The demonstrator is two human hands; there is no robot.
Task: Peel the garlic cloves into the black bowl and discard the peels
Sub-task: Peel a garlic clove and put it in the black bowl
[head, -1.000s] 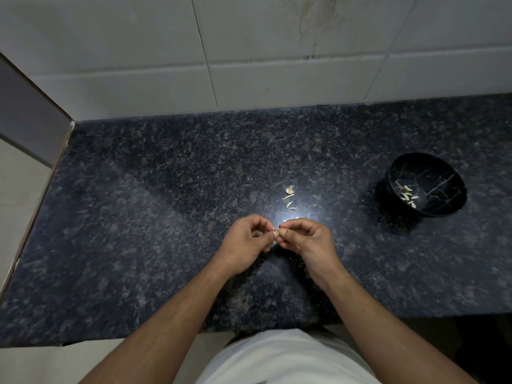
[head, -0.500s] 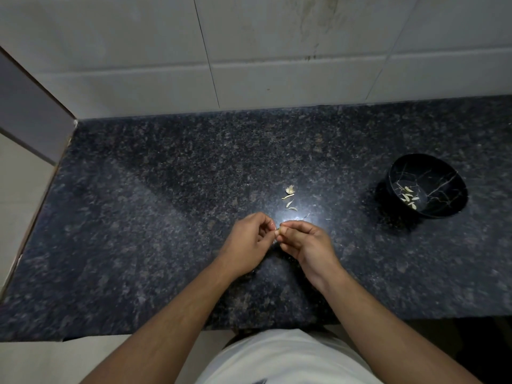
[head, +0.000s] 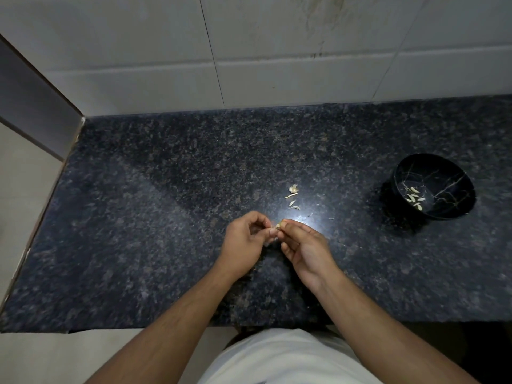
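Several peeled pale cloves (head: 414, 199) lie in the round black bowl (head: 454, 209); both hands, left hand (head: 243, 239) and right hand (head: 304, 245), pinch another small garlic clove (head: 278, 225), with papery peels (head: 293, 197) left undiscarded on the dark speckled desk (head: 166, 217).

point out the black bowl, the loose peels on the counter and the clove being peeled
black bowl (head: 468, 187): head view, on its bare right inner wall.
loose peels (head: 293, 187): head view, on the largest scrap farthest from the person.
garlic clove (head: 278, 225): head view, on the sliver showing between both hands' fingertips.
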